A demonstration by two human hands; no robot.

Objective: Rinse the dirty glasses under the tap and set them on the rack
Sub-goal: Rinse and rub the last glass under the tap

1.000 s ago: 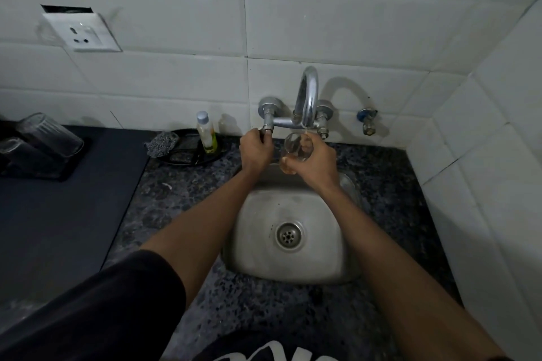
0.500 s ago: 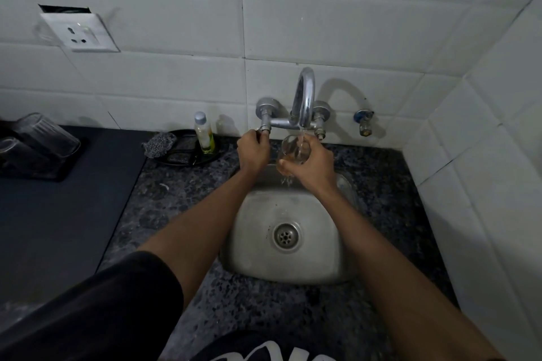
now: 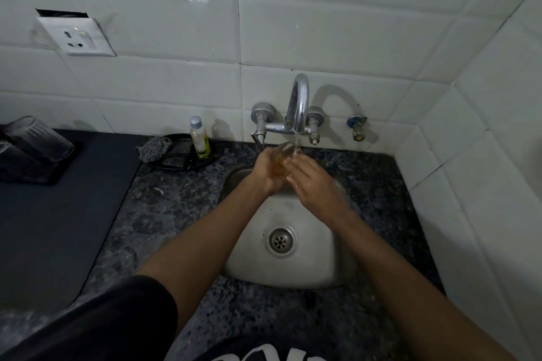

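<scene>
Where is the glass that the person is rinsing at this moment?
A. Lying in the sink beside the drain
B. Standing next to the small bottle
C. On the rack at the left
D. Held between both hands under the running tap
D: the glass sits between the left hand and the right hand, under the stream from the tap, above the sink.

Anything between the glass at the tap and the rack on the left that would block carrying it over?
Nothing visible blocks it. The glass, held in both hands under the tap, would pass above the scrubber and soap bottle; the rack already holds glasses.
</scene>
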